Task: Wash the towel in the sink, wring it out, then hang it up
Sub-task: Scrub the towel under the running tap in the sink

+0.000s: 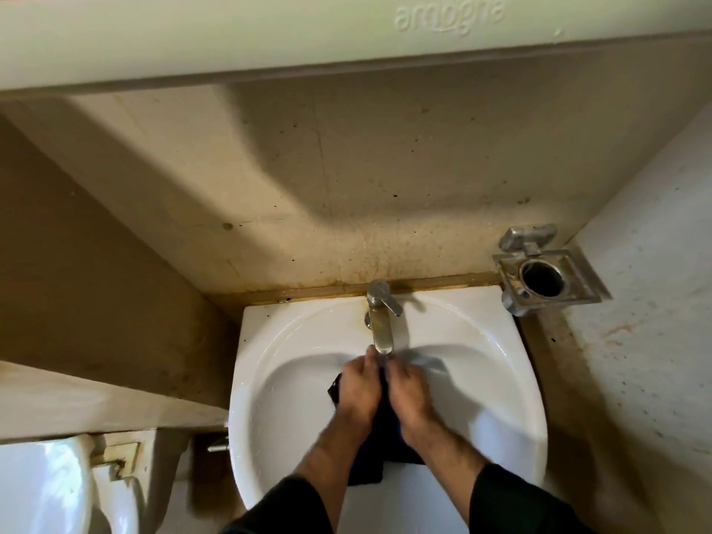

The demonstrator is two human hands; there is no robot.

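Lower centre of frame: my two dark sleeves [293, 506] lead up to my left hand [356, 387] and right hand [410, 393], both closed around a dark towel [379, 449] bunched between them inside the white sink [269, 379]. The towel hangs limp towards the near rim; I judge it soft, sodden and heavier for the water, best gripped in thick bunches with the hands set apart for wringing. Just beyond the fingertips, the chrome tap [379, 321] stands over the basin. Right of frame, a metal wall holder [547, 271].
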